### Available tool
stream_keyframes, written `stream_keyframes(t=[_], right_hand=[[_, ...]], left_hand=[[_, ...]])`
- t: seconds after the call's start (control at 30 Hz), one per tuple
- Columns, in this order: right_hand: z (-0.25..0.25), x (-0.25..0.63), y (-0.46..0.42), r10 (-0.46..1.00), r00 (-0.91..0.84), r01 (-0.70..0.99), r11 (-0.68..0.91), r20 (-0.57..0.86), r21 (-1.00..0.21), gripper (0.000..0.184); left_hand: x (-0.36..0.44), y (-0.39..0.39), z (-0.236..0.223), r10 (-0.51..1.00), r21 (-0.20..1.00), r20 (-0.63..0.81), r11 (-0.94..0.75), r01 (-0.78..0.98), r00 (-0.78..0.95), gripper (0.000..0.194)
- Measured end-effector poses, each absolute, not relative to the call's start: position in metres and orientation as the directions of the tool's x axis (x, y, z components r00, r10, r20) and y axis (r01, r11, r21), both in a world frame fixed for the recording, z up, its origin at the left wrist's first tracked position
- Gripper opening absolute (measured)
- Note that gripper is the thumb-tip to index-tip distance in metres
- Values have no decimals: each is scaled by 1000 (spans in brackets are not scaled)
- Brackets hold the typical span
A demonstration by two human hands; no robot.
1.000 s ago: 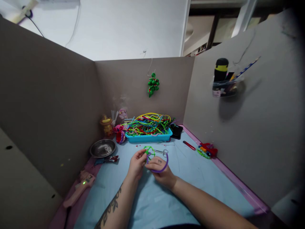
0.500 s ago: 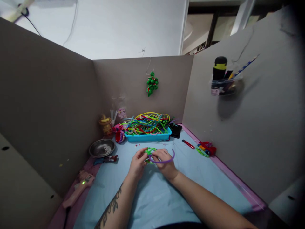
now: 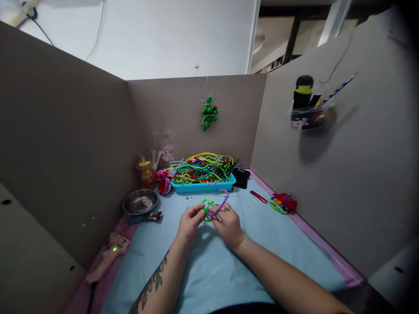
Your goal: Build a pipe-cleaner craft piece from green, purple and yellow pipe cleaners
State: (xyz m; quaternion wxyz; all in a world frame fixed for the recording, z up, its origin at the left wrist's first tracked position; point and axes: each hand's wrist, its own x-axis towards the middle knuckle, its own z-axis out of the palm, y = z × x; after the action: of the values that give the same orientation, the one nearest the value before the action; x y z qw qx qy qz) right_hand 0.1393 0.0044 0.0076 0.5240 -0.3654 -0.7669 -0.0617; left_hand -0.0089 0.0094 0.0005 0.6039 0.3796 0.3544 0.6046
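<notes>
Between my two hands, above the blue cloth, is a small round openwork piece of bright green cord (image 3: 206,203). My left hand (image 3: 190,221) pinches its left side between thumb and fingers. A purple cord (image 3: 224,199) runs out of the green piece and arcs upward to the right, its free end in the air. My right hand (image 3: 228,224) has its fingers closed at the right side of the green piece, where the purple cord comes out. The right fingertips are partly hidden, so which cord they pinch is hard to make out.
Behind my hands stands a blue tray (image 3: 203,188) heaped with coloured cords. To the left are a metal bowl (image 3: 140,202) and a pink glue gun (image 3: 109,259) with a lit green light. A red cutter (image 3: 258,196) and a colourful woven piece (image 3: 283,203) lie right. Grey panels surround the table.
The purple cord has swung from a low curve across my right hand to an upward arc. My right hand has shifted slightly, and more of the green piece shows.
</notes>
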Motion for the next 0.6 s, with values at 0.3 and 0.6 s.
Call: stream_keyframes(t=[0.3, 0.6], right_hand=[[5, 134, 5, 594, -144, 609, 684, 791, -402, 18], [7, 129, 3, 702, -127, 702, 562, 701, -436, 19]], left_hand=[[-8, 13, -5, 992, 914, 122, -122, -388, -26, 32], [-6, 11, -2, 990, 929, 141, -141, -342, -27, 30]])
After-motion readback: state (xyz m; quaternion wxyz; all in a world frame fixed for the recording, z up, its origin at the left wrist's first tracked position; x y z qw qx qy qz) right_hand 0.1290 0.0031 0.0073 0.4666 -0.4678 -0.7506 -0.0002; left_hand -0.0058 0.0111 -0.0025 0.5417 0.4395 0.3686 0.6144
